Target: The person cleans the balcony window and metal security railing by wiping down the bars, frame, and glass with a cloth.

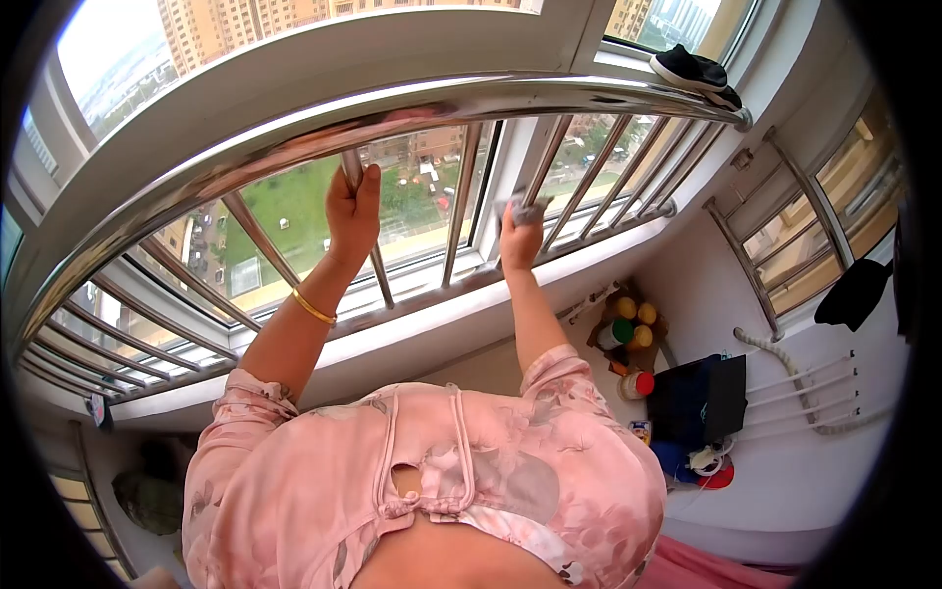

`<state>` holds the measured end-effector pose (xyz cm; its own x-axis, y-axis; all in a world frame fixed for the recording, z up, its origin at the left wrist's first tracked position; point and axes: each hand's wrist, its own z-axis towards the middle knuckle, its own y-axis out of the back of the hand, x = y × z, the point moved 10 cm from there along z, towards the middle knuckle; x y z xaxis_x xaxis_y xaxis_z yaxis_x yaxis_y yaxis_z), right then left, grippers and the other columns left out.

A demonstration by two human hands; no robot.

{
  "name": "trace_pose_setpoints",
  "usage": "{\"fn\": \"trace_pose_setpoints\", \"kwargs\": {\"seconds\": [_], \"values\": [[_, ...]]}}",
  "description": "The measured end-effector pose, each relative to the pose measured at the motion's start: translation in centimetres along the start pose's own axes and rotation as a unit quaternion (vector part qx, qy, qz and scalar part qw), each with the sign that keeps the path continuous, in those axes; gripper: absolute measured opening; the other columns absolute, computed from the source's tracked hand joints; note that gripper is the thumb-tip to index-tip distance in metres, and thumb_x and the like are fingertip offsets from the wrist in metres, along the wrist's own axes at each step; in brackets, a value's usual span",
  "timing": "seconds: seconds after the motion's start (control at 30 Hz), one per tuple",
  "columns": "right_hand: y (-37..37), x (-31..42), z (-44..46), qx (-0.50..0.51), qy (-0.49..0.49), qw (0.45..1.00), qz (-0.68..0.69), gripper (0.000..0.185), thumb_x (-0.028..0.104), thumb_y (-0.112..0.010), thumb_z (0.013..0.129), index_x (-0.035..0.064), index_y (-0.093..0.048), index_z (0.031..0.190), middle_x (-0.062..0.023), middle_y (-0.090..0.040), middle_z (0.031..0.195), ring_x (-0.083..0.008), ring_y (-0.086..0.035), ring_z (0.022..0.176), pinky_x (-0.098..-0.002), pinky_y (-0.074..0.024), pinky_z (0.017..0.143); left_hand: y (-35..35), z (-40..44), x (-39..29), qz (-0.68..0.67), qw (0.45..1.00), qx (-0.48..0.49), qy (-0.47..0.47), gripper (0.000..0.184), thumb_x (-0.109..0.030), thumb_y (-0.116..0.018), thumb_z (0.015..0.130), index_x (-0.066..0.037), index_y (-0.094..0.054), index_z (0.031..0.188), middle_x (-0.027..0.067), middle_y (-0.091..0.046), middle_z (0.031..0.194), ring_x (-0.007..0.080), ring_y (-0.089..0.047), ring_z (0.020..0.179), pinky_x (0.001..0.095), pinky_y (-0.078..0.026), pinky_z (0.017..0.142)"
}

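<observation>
At the window bars, a crumpled grey cloth [531, 212].

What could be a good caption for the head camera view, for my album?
High above a green lawn, left hand grips a railing bar, right hand holds a grey cloth.

Black shoes [691, 71] on ledge [628, 67], red-lidded jar [636, 385], pale hose [807, 383]

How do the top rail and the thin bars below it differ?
The top rail is thick; the thin bars are much slimmer. The top rail curves along the windows, while the thin bars run down from it. The left grip closes around one bar, but not the top rail. Both look like shiny metal.
</observation>
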<state>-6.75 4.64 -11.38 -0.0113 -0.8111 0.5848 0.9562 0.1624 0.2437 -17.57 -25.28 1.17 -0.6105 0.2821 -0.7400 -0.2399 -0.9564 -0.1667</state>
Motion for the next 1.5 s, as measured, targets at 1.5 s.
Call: {"fn": "trace_pose_setpoints", "kwargs": {"seconds": [1.5], "values": [[12.2, 11.2, 23.3, 0.027, 0.38, 0.911, -0.157, 0.063, 0.051, -0.07, 0.069, 0.0042, -0.057, 0.109, -0.0139, -0.055, 0.111, -0.0339, -0.048, 0.111, -0.0437, -0.0329, 0.098, 0.5, -0.5, 0.4, -0.004, 0.999, -0.01, -0.042, 0.028, -0.02, -0.057, 0.091, -0.007, -0.04, 0.073, -0.0047, -0.034, 0.059, 0.0054, -0.028, 0.056, 0.0231, -0.026, 0.048]]}}
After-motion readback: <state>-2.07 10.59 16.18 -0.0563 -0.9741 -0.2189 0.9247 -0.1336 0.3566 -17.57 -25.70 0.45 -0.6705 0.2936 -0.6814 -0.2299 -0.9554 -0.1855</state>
